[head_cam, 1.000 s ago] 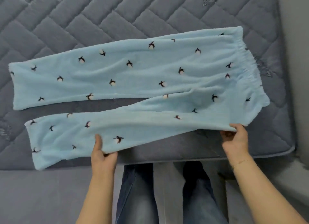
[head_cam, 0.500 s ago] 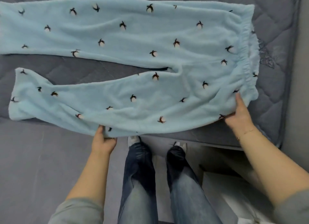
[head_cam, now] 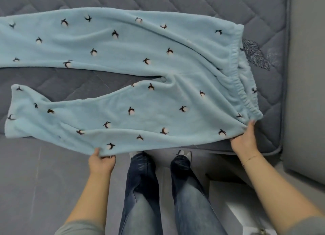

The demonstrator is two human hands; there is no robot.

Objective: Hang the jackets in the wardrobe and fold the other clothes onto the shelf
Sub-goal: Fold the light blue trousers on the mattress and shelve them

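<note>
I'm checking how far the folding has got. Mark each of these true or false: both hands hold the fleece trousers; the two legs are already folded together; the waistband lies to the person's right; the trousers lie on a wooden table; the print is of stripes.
1. Both hands hold the light blue fleece trousers. True: the left hand grips the near leg's edge, and the right hand the waistband corner.
2. The legs are folded together. False: they lie apart, grey showing between.
3. The elastic waistband lies to the right. True.
4. They lie on a wooden table. False: on a grey quilted mattress.
5. The print is stripes. False: small dark-and-white motifs.
</note>
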